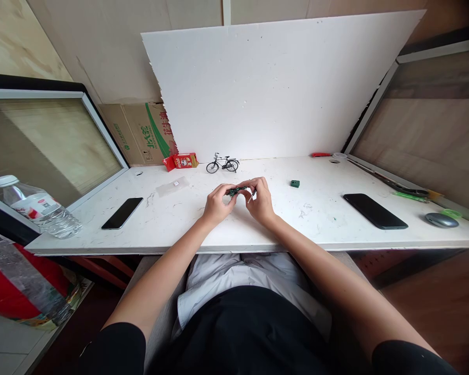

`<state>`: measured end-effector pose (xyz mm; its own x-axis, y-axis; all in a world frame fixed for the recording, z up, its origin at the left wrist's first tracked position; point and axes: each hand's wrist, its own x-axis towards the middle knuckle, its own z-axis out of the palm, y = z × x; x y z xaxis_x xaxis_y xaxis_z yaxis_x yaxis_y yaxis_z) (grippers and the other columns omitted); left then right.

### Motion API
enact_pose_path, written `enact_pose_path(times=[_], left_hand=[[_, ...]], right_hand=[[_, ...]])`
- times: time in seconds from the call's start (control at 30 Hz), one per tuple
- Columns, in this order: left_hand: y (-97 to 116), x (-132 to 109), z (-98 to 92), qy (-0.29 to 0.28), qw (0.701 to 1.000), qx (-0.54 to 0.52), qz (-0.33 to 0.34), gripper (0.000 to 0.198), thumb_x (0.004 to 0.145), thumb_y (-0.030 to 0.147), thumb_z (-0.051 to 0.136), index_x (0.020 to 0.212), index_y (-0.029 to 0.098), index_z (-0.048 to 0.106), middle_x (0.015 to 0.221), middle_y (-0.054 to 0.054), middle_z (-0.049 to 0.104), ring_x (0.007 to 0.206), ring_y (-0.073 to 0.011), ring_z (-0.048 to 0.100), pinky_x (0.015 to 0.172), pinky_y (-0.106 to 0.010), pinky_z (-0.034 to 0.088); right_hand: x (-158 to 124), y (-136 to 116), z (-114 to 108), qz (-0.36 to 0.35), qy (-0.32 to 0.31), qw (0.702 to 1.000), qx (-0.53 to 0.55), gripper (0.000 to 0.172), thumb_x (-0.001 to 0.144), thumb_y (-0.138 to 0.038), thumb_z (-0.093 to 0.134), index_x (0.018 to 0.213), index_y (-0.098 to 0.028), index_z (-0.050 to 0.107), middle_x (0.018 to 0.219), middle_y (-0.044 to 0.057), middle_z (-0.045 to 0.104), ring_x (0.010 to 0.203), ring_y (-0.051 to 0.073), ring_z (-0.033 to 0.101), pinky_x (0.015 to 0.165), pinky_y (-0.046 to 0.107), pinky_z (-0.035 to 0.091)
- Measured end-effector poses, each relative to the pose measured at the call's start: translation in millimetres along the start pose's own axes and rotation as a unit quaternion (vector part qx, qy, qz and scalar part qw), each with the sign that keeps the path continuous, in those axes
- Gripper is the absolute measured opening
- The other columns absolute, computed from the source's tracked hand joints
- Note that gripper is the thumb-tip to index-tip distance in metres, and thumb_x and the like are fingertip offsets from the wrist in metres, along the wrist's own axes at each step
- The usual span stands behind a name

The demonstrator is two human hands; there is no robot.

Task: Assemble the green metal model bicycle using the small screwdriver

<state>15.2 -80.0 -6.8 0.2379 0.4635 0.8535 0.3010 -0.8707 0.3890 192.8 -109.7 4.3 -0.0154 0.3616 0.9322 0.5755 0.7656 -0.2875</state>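
Just above the desk, at the middle of the view, both hands hold one small dark green piece point(236, 191). What kind of piece it is, I cannot make out. My left hand point(219, 203) pinches its left end. My right hand point(260, 201) grips the right end, and a thin light-coloured stick point(252, 196) with a dark tip pokes out between its fingers. To the right of my right hand lies a small green block point(295, 183). Beyond the hands stands a miniature black bicycle point(222, 164), upright on its wheels.
On the white desk point(203, 239) lie a phone point(122, 213) at left, another phone point(375, 211) at right, a clear plastic bag point(172, 186) and a grey mouse point(441, 220). A water bottle point(39, 208) leans at far left. Behind are a red box point(185, 160) and a white board point(281, 88).
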Motion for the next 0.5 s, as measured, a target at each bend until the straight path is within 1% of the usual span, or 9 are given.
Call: enact_pose_path(times=[0.13,0.23,0.33,0.43,0.5], left_hand=[[2.5,1.0,-1.0,-0.015,0.999,-0.019,-0.023,0.031,0.095,0.015,0.071,0.125,0.021,0.068,0.119,-0.01,0.077,0.106,-0.0212,0.077,0.099,-0.037,0.064],[-0.2,1.4,-1.7,-0.027,0.999,-0.023,-0.041,0.038,0.092,0.015,0.074,0.129,0.022,0.067,0.125,-0.01,0.076,0.113,-0.0234,0.076,0.105,-0.04,0.062],[-5.8,1.7,-1.8,-0.029,0.997,-0.032,-0.058,0.042,0.089,0.017,0.077,0.13,0.021,0.067,0.129,-0.011,0.076,0.118,-0.0251,0.075,0.109,-0.043,0.06],[-10.3,2.8,-2.2,-0.027,0.996,-0.045,-0.078,0.041,0.088,0.021,0.081,0.127,0.02,0.068,0.126,-0.012,0.077,0.117,-0.0262,0.076,0.11,-0.044,0.059],[-11.3,4.2,-3.2,-0.035,0.994,-0.043,-0.093,0.038,0.088,0.024,0.083,0.124,0.02,0.07,0.123,-0.012,0.078,0.117,-0.0273,0.076,0.109,-0.045,0.059]], right_hand=[[-0.3,1.4,0.2,-0.009,0.002,1.0,0.001,0.037,0.089,0.006,0.055,0.104,-0.028,0.057,0.1,0.003,0.074,0.097,0.026,0.064,0.077,0.042,0.054],[-0.5,1.5,0.1,-0.002,0.008,1.0,0.003,0.034,0.091,0.004,0.056,0.103,-0.028,0.058,0.099,0.004,0.073,0.094,0.025,0.064,0.075,0.041,0.054],[-1.0,1.4,-0.5,0.028,0.007,0.999,0.016,0.027,0.093,-0.001,0.057,0.1,-0.027,0.056,0.101,0.005,0.072,0.093,0.024,0.065,0.076,0.042,0.055],[-1.7,2.3,-0.8,0.065,0.004,0.997,0.044,0.023,0.094,-0.006,0.058,0.101,-0.027,0.056,0.105,0.005,0.072,0.093,0.023,0.066,0.077,0.042,0.056],[-1.7,3.1,-0.9,0.084,0.008,0.995,0.056,0.023,0.094,-0.007,0.06,0.103,-0.027,0.056,0.106,0.005,0.072,0.09,0.022,0.065,0.077,0.041,0.055]])
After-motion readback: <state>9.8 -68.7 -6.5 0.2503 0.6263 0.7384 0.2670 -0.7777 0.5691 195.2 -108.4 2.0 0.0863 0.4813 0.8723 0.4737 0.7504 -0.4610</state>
